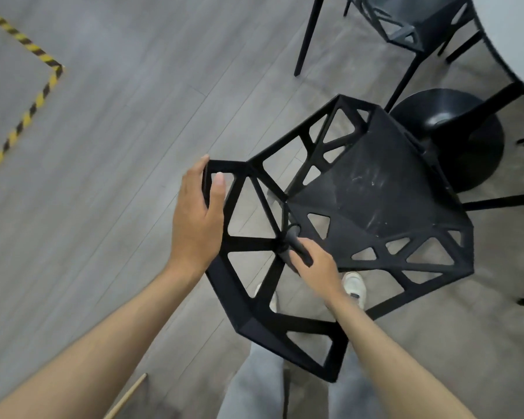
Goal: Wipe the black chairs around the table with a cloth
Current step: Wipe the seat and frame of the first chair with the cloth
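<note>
- Grey trouser legs (251,385) fill the bottom middle, with a wooden stick (127,395) angling up just left of them.
- Two bare forearms reach forward from the bottom corners.
- White shoes (355,287) show through the openings of the chair back, on the grey plank floor (109,122).
- The right hand (315,264) sits at the middle of the backrest lattice, its grip closed round a dark rolled cloth (297,244) held against the struts where they meet.
- The left hand (198,213) holds the top left corner of the backrest; the thumb lies over the inner edge of the frame and the fingers wrap the outer edge, so this grip is clamped on the chair.
- The near chair (372,192) is black, with a cut-out triangular frame and a solid seat showing pale scuff marks.
- Beyond its seat stands a round black base (466,146).
- A second black chair (421,22) stands further off at the top, beside the white table (521,34) at the upper right edge.
- Yellow-and-black tape (28,113) marks the floor at far left.
</note>
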